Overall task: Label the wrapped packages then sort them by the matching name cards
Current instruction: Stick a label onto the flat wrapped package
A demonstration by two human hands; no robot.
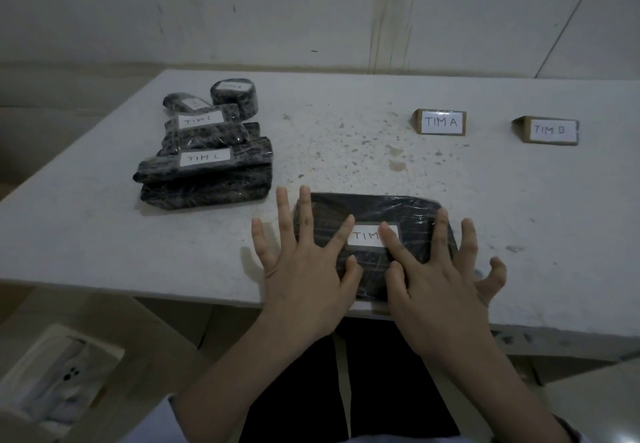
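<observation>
A dark plastic-wrapped package (408, 214) lies at the table's near edge. A white label (365, 234) reading "TIM" is stuck on its top; the last letter is hidden. My left hand (304, 269) lies flat with fingers spread, its index tip on the label's left end. My right hand (440, 280) is spread too, with the index finger pressed on the label's right end. A pile of wrapped packages (204, 165) sits at the left, two labelled "TIM C". Name cards "TIM A" (440, 122) and "TIM B" (550, 130) stand at the back right.
The white speckled table (346, 151) meets a pale wall at the back. A round wrapped package (235, 96) is at the back of the pile. Below the table at lower left lies a white box (62, 370) with a phone.
</observation>
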